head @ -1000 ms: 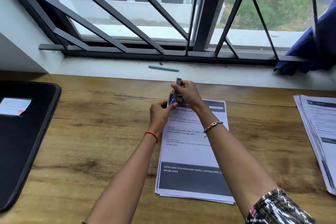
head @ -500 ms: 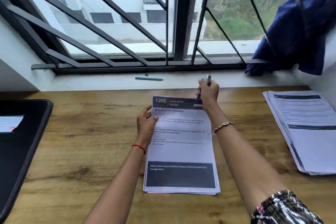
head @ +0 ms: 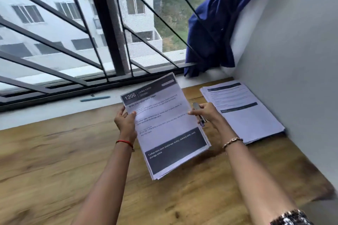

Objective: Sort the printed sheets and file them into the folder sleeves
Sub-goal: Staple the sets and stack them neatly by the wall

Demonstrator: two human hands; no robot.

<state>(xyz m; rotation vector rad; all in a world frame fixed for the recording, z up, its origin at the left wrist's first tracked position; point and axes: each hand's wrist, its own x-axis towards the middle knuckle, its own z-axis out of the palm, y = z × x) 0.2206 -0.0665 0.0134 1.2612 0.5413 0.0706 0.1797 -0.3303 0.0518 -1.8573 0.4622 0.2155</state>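
The stack of printed sheets [head: 164, 126] is held in the air above the wooden table [head: 54, 160], tilted, with its top end toward the window, and it sits between the two hands. The left hand [head: 126, 121] grips the left edge of the stack in its upper half: the thumb lies on the front page and the other fingers are behind the paper. The right hand [head: 206, 113] is at the right edge, at about the same height; its fingers are curled around a small grey object [head: 196, 106], and the thumb tip touches the edge of the sheets. What this object is, I cannot tell. The top page shows the number 1206 in a dark header. A second pile of sheets [head: 241, 111] lies flat on the table to the right of the right hand, beside the grey wall [head: 292, 60]. A blue-green pen [head: 95, 98] rests on the windowsill [head: 54, 109].
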